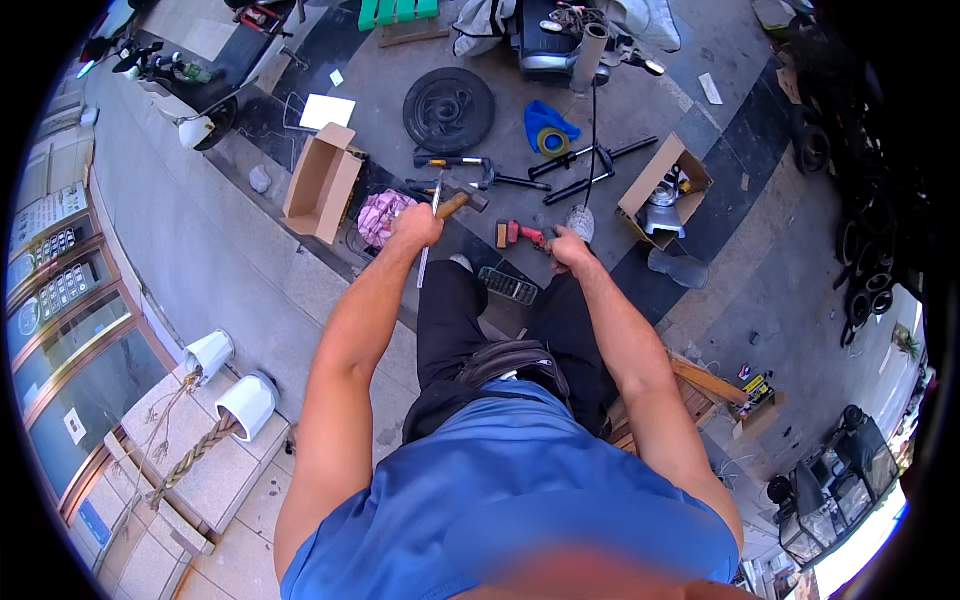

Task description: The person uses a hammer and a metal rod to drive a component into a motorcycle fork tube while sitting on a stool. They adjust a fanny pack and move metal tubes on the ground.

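Note:
My left hand (418, 226) is closed around a hammer (453, 206) with a wooden handle, its dark metal head pointing right. The same hand grips a slim silver rod (423, 266), which sticks out above and below the fist. My right hand (571, 250) is curled at the dark end of a red cordless power tool (517, 234), whose block-shaped battery points left. Its grip is partly hidden by the fingers. Beside my left hand is a bunched pink patterned cloth (379, 217). A dark slotted tray (507, 285) lies between my legs.
Beyond my hands lie fork tubes (600, 172), a wheel with tyre (449, 112), and a tape roll (552, 142) by a blue cloth (549, 118). An open cardboard box (322, 187) stands left; another box (640, 190) at right holds silver parts. Scooters (190, 100) are parked far left.

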`<state>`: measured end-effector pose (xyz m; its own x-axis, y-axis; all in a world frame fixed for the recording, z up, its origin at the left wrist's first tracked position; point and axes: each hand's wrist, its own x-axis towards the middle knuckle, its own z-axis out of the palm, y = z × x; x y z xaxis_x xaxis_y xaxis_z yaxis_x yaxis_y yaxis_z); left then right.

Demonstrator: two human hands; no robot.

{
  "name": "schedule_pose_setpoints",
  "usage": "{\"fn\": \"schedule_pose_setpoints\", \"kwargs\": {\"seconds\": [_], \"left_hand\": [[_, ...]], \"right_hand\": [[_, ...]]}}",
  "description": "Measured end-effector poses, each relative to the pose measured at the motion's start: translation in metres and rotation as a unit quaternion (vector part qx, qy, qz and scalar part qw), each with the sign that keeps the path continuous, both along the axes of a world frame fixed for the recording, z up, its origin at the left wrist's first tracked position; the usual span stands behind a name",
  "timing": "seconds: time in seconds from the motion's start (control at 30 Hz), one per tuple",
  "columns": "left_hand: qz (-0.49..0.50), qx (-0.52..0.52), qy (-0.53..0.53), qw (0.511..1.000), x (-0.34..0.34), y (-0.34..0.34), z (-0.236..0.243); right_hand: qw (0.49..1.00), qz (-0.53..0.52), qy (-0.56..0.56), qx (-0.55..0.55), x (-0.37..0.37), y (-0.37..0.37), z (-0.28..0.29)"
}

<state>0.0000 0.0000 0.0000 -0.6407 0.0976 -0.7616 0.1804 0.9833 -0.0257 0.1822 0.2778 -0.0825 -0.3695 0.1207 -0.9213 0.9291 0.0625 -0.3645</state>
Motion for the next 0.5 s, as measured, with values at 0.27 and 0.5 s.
{"fn": "schedule_pose_setpoints", "kwargs": {"seconds": [0.27, 0.5], "left_hand": [[-0.029, 0.03, -0.059, 0.997, -0.035, 0.059, -0.241], [-0.043, 0.11, -0.072, 0.99, -0.131, 0.132, -0.351]], "right_hand": [[0.999, 0.043, -0.016, 0.021, -0.137, -0.029, -0.279], [0.955, 0.162, 0.154, 0.196, -0.256, 0.069, -0.438]]}}
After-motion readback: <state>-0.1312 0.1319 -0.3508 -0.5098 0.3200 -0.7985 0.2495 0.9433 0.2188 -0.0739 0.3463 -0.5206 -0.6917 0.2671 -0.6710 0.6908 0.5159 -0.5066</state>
